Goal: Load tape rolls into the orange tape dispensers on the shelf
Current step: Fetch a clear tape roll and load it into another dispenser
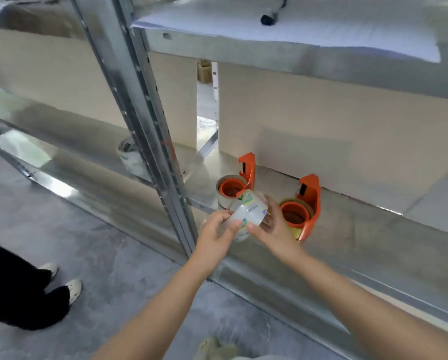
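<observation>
Two orange tape dispensers stand on the lower metal shelf [360, 229]. The left dispenser [237, 183] has a tape roll around its orange hub. The right dispenser [304, 206] also carries a roll around its hub. In front of them, just above the shelf's front edge, both hands hold a clear wrapped tape roll [247, 213] with a green and blue label. My left hand [216, 231] grips its left side. My right hand [272, 229] grips its right side, with fingers partly covering the right dispenser's front.
A slanted metal upright [150, 120] stands left of the hands. Another tape roll [129, 157] sits behind it on the shelf. A cardboard sheet [321, 131] backs the shelf. The upper shelf [295, 50] holds a black-tipped tool [272, 14]. A person's feet [62, 279] stand at left.
</observation>
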